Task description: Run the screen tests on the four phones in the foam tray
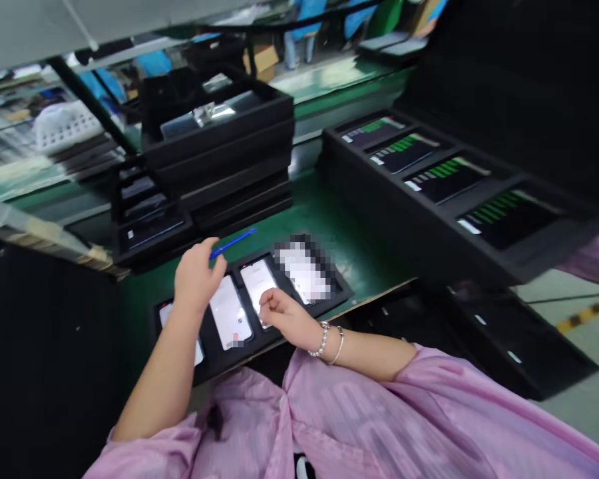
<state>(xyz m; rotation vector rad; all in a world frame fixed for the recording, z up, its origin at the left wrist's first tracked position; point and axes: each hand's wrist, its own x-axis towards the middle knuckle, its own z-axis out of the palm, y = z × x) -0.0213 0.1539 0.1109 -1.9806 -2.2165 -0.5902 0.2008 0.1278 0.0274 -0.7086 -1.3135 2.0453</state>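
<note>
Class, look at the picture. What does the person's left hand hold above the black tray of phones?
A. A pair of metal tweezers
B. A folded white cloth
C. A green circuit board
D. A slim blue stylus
D. The left hand closes around a slim blue stylus, whose end sticks out past the fingers above the black tray.

Black trays (218, 156) stand stacked on the green table (312, 206). A long black rack (404, 216) holds four phones (446, 181) with green bars. People in blue (304, 20) stand far off.
</note>
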